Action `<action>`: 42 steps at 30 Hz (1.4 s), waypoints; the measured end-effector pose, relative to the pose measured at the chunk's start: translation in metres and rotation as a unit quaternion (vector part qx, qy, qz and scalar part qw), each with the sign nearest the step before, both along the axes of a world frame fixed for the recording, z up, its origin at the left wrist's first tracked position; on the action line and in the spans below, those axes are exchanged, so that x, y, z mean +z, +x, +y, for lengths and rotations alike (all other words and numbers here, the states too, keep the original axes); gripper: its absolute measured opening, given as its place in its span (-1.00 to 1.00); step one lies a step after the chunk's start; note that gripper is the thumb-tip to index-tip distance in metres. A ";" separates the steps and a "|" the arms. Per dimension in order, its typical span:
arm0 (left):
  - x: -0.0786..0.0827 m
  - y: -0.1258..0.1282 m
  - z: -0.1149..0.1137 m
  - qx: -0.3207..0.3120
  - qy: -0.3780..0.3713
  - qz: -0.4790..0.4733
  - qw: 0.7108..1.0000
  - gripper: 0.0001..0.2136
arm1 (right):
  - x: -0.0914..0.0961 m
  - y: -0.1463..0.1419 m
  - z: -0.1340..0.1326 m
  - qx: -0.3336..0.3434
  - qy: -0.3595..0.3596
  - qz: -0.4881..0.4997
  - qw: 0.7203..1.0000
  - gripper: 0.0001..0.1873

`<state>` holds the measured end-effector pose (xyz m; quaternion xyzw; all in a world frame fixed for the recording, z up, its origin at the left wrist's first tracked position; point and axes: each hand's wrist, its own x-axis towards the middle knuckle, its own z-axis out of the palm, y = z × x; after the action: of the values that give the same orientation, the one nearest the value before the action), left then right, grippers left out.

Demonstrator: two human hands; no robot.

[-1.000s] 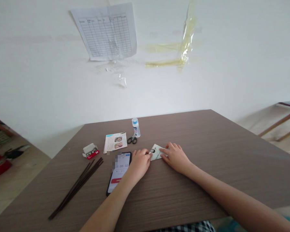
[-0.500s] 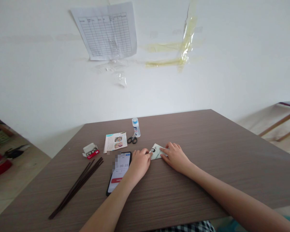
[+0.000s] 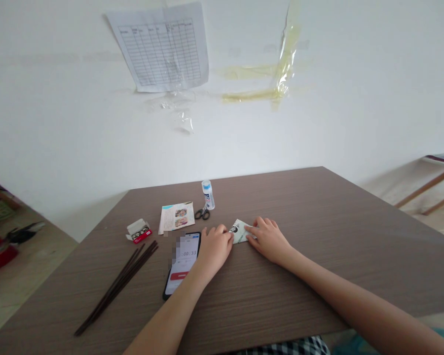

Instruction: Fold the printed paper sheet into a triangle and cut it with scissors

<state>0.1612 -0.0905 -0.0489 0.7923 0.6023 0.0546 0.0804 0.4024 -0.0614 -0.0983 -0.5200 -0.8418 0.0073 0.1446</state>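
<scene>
On the table (image 3: 303, 197), the left hand (image 3: 216, 246), at eight o'clock, and the right hand (image 3: 270, 239), at three, both rest fingers on printed paper (image 3: 240, 236) between them; whether either grip pinches it, I cannot tell. Scissors (image 3: 203, 213) lie at its ten o'clock.

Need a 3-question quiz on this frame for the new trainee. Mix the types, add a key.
1. Short answer: what are the left hand and the right hand both touching?

2. True or false: the small red-and-white box is open.

3. Multiple choice: which lies right beside the white-and-blue bottle?
A) black-handled scissors
B) dark sticks
C) phone

Key:
1. A small piece of printed paper.
2. True.
3. A.
</scene>
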 end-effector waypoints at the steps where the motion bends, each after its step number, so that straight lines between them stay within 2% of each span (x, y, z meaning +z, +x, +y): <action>1: 0.001 0.002 0.001 0.007 -0.001 0.002 1.000 -0.64 | 0.000 0.000 0.000 -0.003 0.000 -0.005 1.000 -0.56; 8: 0.007 0.013 0.003 0.021 0.002 0.025 0.999 -0.71 | -0.001 -0.003 -0.002 -0.021 0.002 0.006 1.000 -0.57; 15: 0.000 0.014 0.002 0.010 0.032 0.035 0.999 -0.75 | -0.002 -0.006 -0.003 -0.042 -0.010 0.011 0.999 -0.58; 19: -0.003 0.016 0.002 0.011 0.038 0.042 0.998 -0.68 | 0.003 -0.007 -0.004 -0.048 -0.024 0.010 0.999 -0.58; 27: 0.006 0.021 -0.002 0.023 0.026 0.038 0.999 -0.63 | 0.016 -0.010 -0.009 -0.059 -0.061 -0.005 0.996 -0.53; 34: 0.015 0.025 -0.004 0.040 0.012 0.027 0.999 -0.68 | 0.014 -0.009 -0.007 -0.056 -0.061 0.003 0.997 -0.54; 42: 0.011 0.024 0.000 0.045 0.008 0.025 0.999 -0.71 | 0.020 -0.011 -0.008 -0.067 -0.091 0.020 0.993 -0.56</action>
<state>0.1847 -0.0906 -0.0377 0.7665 0.6383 0.0434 0.0561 0.3911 -0.0692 -0.0788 -0.5858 -0.7979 0.0850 0.1135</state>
